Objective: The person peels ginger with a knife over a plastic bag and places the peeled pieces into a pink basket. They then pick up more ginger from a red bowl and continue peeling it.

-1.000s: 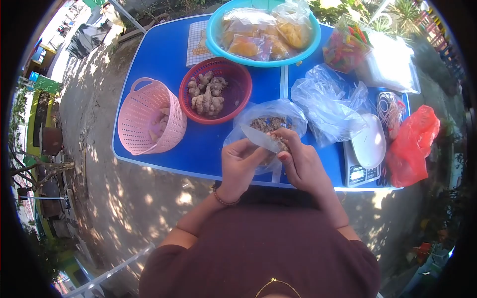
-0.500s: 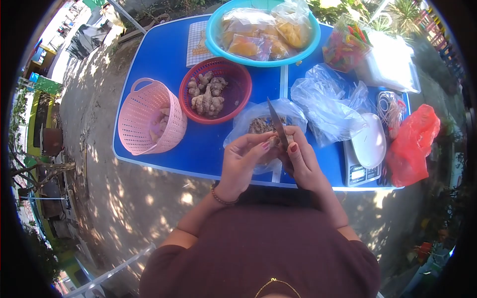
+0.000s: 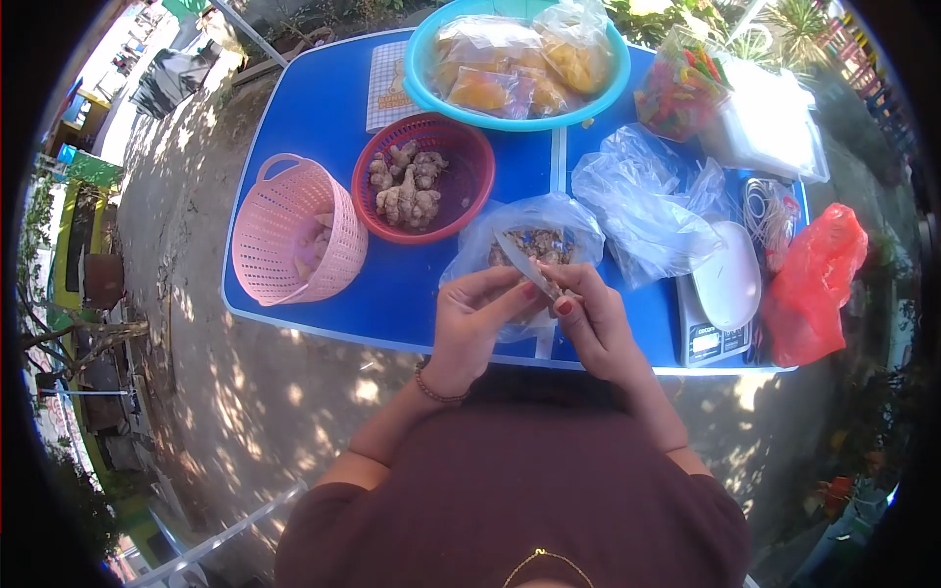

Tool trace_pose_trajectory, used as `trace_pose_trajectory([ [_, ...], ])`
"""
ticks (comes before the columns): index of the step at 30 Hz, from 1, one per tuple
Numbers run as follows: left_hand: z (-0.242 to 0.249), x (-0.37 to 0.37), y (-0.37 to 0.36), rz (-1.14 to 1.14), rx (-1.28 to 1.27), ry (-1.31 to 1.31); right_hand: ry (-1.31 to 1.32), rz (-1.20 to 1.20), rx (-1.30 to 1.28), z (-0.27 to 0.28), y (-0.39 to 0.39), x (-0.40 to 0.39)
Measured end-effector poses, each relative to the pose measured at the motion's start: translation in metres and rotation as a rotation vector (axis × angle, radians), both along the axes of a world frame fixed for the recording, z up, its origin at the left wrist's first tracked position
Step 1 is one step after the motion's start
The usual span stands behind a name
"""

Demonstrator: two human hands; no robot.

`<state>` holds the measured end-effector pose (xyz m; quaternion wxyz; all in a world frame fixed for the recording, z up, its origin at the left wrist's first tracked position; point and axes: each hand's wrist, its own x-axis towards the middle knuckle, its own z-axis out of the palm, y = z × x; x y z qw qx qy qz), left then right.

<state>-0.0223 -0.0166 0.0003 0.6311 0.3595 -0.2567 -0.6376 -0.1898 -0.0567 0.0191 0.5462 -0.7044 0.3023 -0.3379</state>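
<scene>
Two hands meet over a clear plastic bag [image 3: 549,230] of brown peelings at the near edge of the blue folding table [image 3: 314,127], placed, it seems, so that scraps fall straight into it. The right hand [image 3: 598,328] has its fingers wrapped tight round the handle of a small knife [image 3: 529,265], whose thin metal blade slants up and left across the left fingertips. The left hand [image 3: 473,323] pinches its fingers together on a small piece of ginger, mostly hidden behind them and pressed against the blade. Just beyond the bag, a red perforated plastic basket [image 3: 466,191] holds knobbly, unpeeled ginger roots [image 3: 407,186], within easy reach. To its left, a pink slatted basket [image 3: 279,235] with a handle holds pale, smoother pieces. A turquoise basin [image 3: 421,69] of bagged yellow goods sits farther back; a white kitchen scale [image 3: 720,304] and a crumpled red bag [image 3: 814,284] lie to the right
</scene>
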Motion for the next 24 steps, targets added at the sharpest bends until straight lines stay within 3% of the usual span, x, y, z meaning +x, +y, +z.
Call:
trace_pose_trajectory([
  [3, -0.006, 0.003, 0.000, -0.028, 0.016, 0.052, -0.144, 0.038, 0.232, -0.018, 0.001, -0.001],
  [6, -0.008, 0.005, -0.001, -0.056, 0.032, 0.195, -0.564, 0.095, 0.633, -0.023, 0.004, 0.002],
  [9, -0.008, 0.003, -0.003, -0.032, 0.031, 0.302, -0.619, 0.118, 0.708, -0.018, 0.003, 0.003],
  [18, -0.004, 0.002, -0.003, 0.010, -0.044, 0.170, -0.149, 0.023, 0.257, -0.010, 0.001, -0.006],
  [24, -0.007, 0.003, -0.001, 0.038, -0.093, 0.111, 0.012, 0.004, 0.152, 0.007, 0.002, -0.008],
])
